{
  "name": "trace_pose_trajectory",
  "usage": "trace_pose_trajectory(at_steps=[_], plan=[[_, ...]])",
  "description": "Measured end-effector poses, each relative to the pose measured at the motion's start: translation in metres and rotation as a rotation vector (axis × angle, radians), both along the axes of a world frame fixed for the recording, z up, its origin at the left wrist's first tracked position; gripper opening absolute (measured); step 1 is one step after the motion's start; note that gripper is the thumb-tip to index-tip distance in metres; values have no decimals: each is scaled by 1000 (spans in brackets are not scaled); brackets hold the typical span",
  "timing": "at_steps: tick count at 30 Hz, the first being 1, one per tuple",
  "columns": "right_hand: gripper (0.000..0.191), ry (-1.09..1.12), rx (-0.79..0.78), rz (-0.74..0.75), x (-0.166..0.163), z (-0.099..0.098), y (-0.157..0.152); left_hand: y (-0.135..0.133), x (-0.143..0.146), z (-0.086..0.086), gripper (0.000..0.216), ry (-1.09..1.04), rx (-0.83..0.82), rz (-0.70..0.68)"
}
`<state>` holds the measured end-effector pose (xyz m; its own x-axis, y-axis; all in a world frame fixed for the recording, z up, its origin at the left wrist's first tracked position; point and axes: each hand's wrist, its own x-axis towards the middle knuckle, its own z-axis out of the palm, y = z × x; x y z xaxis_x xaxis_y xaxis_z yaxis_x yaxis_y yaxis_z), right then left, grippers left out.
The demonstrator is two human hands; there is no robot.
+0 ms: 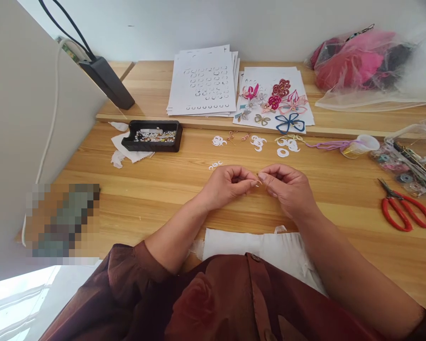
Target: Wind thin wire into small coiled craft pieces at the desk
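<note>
My left hand (226, 185) and my right hand (288, 188) meet over the middle of the wooden table (156, 189), fingertips pinched together on a tiny thin piece (258, 181), too small to name. Both hands have curled fingers. Small white paper curls (257, 142) and a few thin copper-coloured wire shapes (231, 137) lie just beyond the hands. A white cushion (255, 246) rests at the table's near edge under my wrists.
A black tray of beads (154, 136) sits at left on white scraps. Paper sheets (202, 83) and coloured wire flowers (277, 106) lie on a raised shelf. Red scissors (406, 210), a clear organiser box (412, 161), a small cup (362, 144) and a bag of pink material (358, 61) are at right.
</note>
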<state>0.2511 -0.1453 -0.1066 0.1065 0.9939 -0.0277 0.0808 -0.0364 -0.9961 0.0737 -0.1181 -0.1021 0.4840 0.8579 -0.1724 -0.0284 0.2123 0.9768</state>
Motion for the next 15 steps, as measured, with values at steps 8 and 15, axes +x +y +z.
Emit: trace_pose_trajectory(at_steps=[8,15], plan=[[10,45,27,-18,-6,-3,-3,2,6,-6,37,-240,-251,168],[9,-140,127,-42,-12,-4,-9,1,10,-12,37,-289,-279,232]])
